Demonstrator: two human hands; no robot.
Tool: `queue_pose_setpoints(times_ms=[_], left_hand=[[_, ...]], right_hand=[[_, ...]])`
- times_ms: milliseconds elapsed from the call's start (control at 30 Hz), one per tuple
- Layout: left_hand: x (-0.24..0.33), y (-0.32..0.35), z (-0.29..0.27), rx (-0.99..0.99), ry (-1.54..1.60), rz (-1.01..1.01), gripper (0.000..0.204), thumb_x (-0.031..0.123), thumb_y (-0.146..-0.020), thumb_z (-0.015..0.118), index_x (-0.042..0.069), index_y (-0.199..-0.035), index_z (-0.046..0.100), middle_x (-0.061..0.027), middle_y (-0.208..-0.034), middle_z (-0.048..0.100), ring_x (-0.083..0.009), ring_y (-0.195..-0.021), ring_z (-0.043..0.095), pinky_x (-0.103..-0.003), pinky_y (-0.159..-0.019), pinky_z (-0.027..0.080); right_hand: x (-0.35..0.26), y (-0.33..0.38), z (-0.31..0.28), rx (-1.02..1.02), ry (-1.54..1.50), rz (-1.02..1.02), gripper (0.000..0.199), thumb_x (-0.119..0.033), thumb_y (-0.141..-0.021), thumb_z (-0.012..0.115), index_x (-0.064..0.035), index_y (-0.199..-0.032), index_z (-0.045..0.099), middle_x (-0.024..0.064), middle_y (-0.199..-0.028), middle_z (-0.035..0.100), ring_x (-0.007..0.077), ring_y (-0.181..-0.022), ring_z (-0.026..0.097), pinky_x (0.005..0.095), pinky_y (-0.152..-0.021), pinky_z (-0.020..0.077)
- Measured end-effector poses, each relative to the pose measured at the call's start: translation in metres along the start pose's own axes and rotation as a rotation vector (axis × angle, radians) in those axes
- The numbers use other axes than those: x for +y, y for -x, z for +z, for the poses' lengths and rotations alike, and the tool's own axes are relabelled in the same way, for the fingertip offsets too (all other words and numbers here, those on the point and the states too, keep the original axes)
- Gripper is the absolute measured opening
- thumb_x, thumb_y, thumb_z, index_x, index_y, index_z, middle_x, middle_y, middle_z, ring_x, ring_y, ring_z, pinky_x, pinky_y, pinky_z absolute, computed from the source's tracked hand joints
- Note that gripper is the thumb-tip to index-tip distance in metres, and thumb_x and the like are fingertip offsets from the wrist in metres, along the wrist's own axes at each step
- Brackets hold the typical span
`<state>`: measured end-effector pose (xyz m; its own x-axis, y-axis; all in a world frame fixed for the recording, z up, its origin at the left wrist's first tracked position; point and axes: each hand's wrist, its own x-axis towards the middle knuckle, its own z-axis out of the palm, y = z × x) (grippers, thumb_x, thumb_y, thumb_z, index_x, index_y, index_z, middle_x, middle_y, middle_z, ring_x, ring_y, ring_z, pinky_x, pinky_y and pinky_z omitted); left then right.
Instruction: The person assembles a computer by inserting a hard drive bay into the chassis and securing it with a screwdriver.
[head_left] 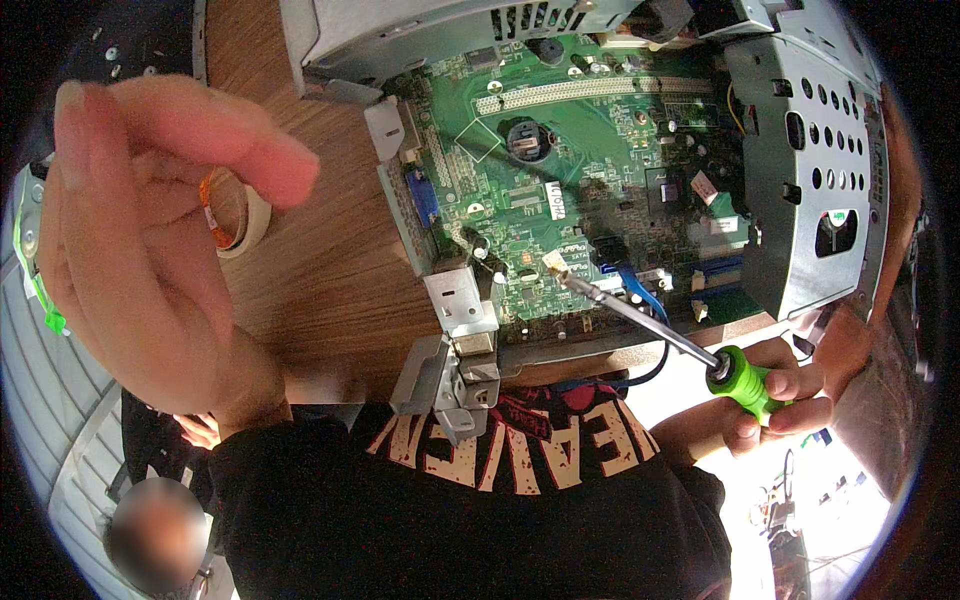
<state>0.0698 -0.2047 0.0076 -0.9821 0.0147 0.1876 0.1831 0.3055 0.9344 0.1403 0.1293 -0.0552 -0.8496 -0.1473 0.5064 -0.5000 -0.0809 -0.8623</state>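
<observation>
In my right hand point(765, 400) is a screwdriver with a bright green handle point(743, 385) and a long metal shaft. Its tip is over the near part of a green motherboard point(590, 130), by a small pale connector; whether it touches cannot be made out. The board lies inside an opened metal computer case point(815, 180). A blue cable point(648, 297) runs off the board close to the shaft. To the left, my left hand point(150, 240) is raised above the table, fingers loosely curved and apart, with nothing visible in it.
A roll of tape point(258, 215) lies on the wooden table point(310, 250), partly behind my left hand. Bent metal brackets point(455, 385) stick out at the case's near left corner. Another person's arm point(845, 345) reaches along the right side. A further person point(155, 535) is at lower left.
</observation>
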Motion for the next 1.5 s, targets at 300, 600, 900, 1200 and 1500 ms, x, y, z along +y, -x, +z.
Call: queue_pose_setpoints(times_ms=[300,600,900,1200,1500], left_hand=[[0.009,-0.001,0.012,0.014,-0.127,-0.078,0.039,0.028,-0.096,0.026,0.001,-0.079,0.049,-0.0104,-0.065,0.049,-0.0183,-0.060,0.045,-0.030,-0.058,0.037],[-0.001,0.033,0.006,0.105,-0.273,-0.197,0.039,0.025,-0.094,0.037,0.000,-0.070,0.056,-0.0105,-0.063,0.060,-0.0129,-0.057,0.051,-0.025,-0.055,0.037],[-0.036,0.059,0.018,0.027,-0.386,-0.122,0.026,0.011,-0.086,0.047,-0.001,-0.064,0.056,-0.0077,-0.060,0.057,-0.0170,-0.055,0.051,-0.029,-0.054,0.039],[-0.059,0.072,0.030,-0.077,-0.392,0.165,0.017,0.006,-0.079,0.054,0.000,-0.064,0.052,-0.0099,-0.057,0.050,-0.0230,-0.051,0.048,-0.032,-0.047,0.035],[-0.060,0.066,0.031,-0.104,-0.361,0.190,0.017,0.006,-0.081,0.052,0.001,-0.065,0.055,-0.0091,-0.058,0.054,-0.0224,-0.050,0.051,-0.031,-0.047,0.037]], right_hand=[[-0.001,0.004,-0.019,-0.022,-0.072,0.004,0.032,-0.007,-0.074,0.068,-0.0078,-0.090,0.041,0.0150,-0.099,0.052,0.0334,-0.069,0.060,0.0330,-0.052,0.0549],[-0.002,0.011,-0.021,0.239,-0.060,0.036,0.037,-0.010,-0.072,0.072,-0.0067,-0.090,0.039,0.0163,-0.078,0.057,0.0253,-0.057,0.059,0.0315,-0.046,0.0525],[-0.020,-0.012,-0.004,0.281,-0.186,0.153,0.027,0.003,-0.071,0.068,-0.0010,-0.090,0.049,0.0244,-0.093,0.059,0.0282,-0.077,0.064,0.0341,-0.065,0.0558],[-0.027,-0.001,-0.005,0.351,-0.304,0.179,0.022,0.002,-0.075,0.064,0.0007,-0.090,0.048,0.0235,-0.098,0.057,0.0274,-0.082,0.063,0.0338,-0.068,0.0563],[-0.023,-0.004,-0.009,0.371,-0.326,0.280,0.023,0.004,-0.077,0.061,-0.0003,-0.091,0.044,0.0232,-0.098,0.057,0.0277,-0.080,0.064,0.0338,-0.066,0.0565]])
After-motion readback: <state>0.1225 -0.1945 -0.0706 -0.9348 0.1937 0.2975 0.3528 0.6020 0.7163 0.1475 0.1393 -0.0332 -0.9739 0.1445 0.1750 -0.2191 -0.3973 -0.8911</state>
